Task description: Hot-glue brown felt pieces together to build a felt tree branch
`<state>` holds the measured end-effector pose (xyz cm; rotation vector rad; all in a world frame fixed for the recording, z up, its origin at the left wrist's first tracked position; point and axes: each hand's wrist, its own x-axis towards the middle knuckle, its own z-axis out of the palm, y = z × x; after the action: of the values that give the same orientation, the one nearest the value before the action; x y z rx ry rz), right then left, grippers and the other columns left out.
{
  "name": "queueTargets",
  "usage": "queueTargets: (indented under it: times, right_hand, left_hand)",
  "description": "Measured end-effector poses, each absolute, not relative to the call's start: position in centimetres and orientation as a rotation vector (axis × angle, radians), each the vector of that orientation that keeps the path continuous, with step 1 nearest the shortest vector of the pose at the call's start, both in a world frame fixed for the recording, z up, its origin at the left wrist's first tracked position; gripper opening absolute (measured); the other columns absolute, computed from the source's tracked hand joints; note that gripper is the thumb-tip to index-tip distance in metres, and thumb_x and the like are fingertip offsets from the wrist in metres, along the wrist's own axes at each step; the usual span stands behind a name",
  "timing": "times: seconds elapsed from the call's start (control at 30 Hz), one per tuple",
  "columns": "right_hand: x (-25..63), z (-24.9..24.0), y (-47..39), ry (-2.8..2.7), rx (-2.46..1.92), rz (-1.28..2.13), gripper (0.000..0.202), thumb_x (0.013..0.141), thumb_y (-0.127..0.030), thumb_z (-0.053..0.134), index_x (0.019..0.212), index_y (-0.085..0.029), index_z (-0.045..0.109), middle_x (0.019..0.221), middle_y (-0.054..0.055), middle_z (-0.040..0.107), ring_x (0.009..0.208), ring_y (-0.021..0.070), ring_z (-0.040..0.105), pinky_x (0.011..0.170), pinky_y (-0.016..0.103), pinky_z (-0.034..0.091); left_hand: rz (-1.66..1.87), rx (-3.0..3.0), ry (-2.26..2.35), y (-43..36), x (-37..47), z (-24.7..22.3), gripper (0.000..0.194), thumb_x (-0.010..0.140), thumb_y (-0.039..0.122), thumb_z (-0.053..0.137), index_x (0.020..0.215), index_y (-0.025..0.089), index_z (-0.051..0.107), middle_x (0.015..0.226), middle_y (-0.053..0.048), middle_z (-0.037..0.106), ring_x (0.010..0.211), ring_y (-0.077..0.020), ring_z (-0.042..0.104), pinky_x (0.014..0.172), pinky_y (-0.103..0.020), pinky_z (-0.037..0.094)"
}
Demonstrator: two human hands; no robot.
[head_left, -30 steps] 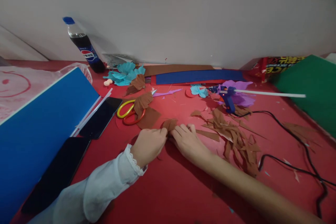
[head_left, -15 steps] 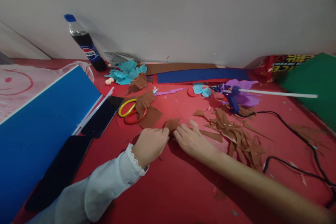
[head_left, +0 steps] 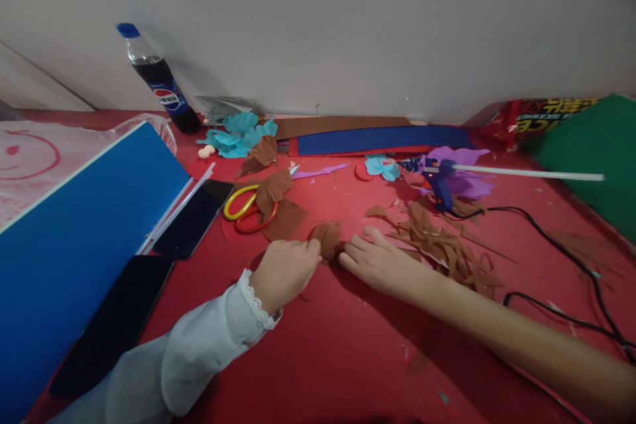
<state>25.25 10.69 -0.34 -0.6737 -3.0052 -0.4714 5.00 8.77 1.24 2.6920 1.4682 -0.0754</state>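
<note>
A small piece of brown crepe paper (head_left: 328,238), rounded at the top, lies low over the red table between my two hands. My left hand (head_left: 287,273), in a pale sleeve with a lace cuff, pinches its left edge between thumb and finger. On the other side my right hand (head_left: 380,266) has its fingers curled and closed at the right edge; its thumb is hidden. Just beyond my left hand are a flat brown paper piece (head_left: 287,220) and scissors (head_left: 242,204) with yellow and red handles. Brown paper scraps (head_left: 447,245) lie in a heap past my right hand.
A blue glue gun (head_left: 440,185) holds a long white stick; its black cable (head_left: 551,245) runs right. Turquoise (head_left: 241,134) and purple (head_left: 474,182) paper flowers lie toward the back. A cola bottle (head_left: 166,89), two phones (head_left: 193,218) and a blue board (head_left: 99,232) are left.
My right hand has shifted a little to the right, and more of the brown paper shows between my hands. My left hand keeps its pinch in nearly the same place.
</note>
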Motion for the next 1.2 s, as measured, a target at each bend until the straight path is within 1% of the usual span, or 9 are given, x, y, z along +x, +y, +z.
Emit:
queueTargets:
  times: [0.13, 0.3, 0.4, 0.47, 0.6, 0.67, 0.77, 1.0, 1.2]
  right_hand:
    - [25.9, 0.0, 10.7, -3.040, -0.669, -0.452, 0.016, 0.084, -0.009, 0.040, 0.078, -0.018, 0.051, 0.069, 0.003, 0.055, 0.069, 0.0187, 0.044, 0.076, 0.037, 0.026]
    - [27.3, 0.8, 10.7, -3.075, -0.664, -0.320, 0.012, 0.078, -0.010, 0.046, 0.071, -0.017, 0.053, 0.065, 0.005, 0.054, 0.069, 0.0188, 0.043, 0.075, 0.038, 0.024]
    - [27.3, 1.4, 11.0, -3.020, -0.728, -0.260, 0.016, 0.083, -0.016, 0.045, 0.069, -0.017, 0.053, 0.066, 0.005, 0.054, 0.071, 0.0193, 0.042, 0.072, 0.037, 0.024]
    - [26.6, 1.5, 11.5, -2.948, -0.809, -0.193, 0.019, 0.087, -0.023, 0.043, 0.074, -0.016, 0.054, 0.071, 0.006, 0.054, 0.074, 0.0198, 0.042, 0.072, 0.036, 0.025]
    - [24.4, 0.9, 12.7, -2.861, -0.862, 0.206, 0.014, 0.088, -0.027, 0.047, 0.090, -0.016, 0.055, 0.088, 0.006, 0.056, 0.082, 0.0181, 0.043, 0.072, 0.031, 0.027]
    - [23.7, 0.5, 13.0, -2.851, -0.842, 0.384, 0.011, 0.087, -0.025, 0.048, 0.092, -0.017, 0.054, 0.093, 0.005, 0.056, 0.085, 0.0170, 0.044, 0.073, 0.030, 0.028]
    - [23.4, 0.1, 13.3, -2.821, -0.847, 0.501, 0.008, 0.088, -0.023, 0.048, 0.090, -0.018, 0.054, 0.094, 0.004, 0.056, 0.087, 0.0162, 0.044, 0.074, 0.030, 0.028]
    - [23.5, -1.2, 13.8, -2.808, -0.795, 0.531, 0.008, 0.088, -0.025, 0.049, 0.090, -0.019, 0.054, 0.092, 0.003, 0.055, 0.087, 0.0165, 0.043, 0.074, 0.029, 0.027]
    - [23.2, -1.5, 13.7, -2.879, -0.699, 0.224, 0.013, 0.090, -0.027, 0.046, 0.088, -0.016, 0.051, 0.091, 0.004, 0.056, 0.081, 0.0157, 0.042, 0.074, 0.030, 0.025]
  left_hand:
    - [-0.074, 2.719, 1.442, 8.8, 5.0, 1.2, 0.018, 0.090, 0.024, 0.038, 0.083, 0.014, 0.051, 0.066, -0.005, 0.061, 0.062, -0.0189, 0.061, 0.050, -0.025, 0.037]
    - [-0.050, 2.691, 1.462, 8.9, 4.9, 1.0, 0.018, 0.089, 0.026, 0.040, 0.083, 0.014, 0.052, 0.067, -0.005, 0.062, 0.062, -0.0178, 0.062, 0.051, -0.024, 0.039]
    - [-0.059, 2.680, 1.458, 8.9, 4.9, 0.9, 0.018, 0.089, 0.026, 0.039, 0.083, 0.014, 0.052, 0.068, -0.006, 0.063, 0.064, -0.0186, 0.062, 0.051, -0.024, 0.039]
    - [-0.062, 2.682, 1.454, 8.9, 4.9, 0.9, 0.018, 0.090, 0.025, 0.038, 0.084, 0.014, 0.052, 0.069, -0.006, 0.063, 0.066, -0.0195, 0.063, 0.052, -0.025, 0.041]
    - [-0.085, 2.683, 1.451, 8.9, 5.0, 1.1, 0.015, 0.089, 0.022, 0.040, 0.086, 0.013, 0.052, 0.072, -0.008, 0.064, 0.068, -0.0207, 0.064, 0.055, -0.027, 0.043]
    - [-0.099, 2.676, 1.444, 8.9, 5.1, 1.3, 0.015, 0.088, 0.021, 0.040, 0.085, 0.013, 0.052, 0.073, -0.008, 0.064, 0.069, -0.0206, 0.064, 0.055, -0.027, 0.043]
    - [-0.097, 2.671, 1.438, 9.0, 5.1, 1.4, 0.017, 0.089, 0.022, 0.039, 0.084, 0.012, 0.052, 0.071, -0.008, 0.064, 0.067, -0.0205, 0.064, 0.054, -0.027, 0.043]
    - [-0.065, 2.702, 1.425, 9.1, 5.1, 1.0, 0.015, 0.088, 0.022, 0.041, 0.084, 0.014, 0.052, 0.071, -0.006, 0.064, 0.066, -0.0221, 0.064, 0.051, -0.028, 0.042]
    - [-0.052, 2.704, 1.418, 9.0, 4.8, 0.8, 0.014, 0.089, 0.023, 0.039, 0.086, 0.014, 0.050, 0.072, -0.006, 0.064, 0.066, -0.0212, 0.063, 0.053, -0.028, 0.042]
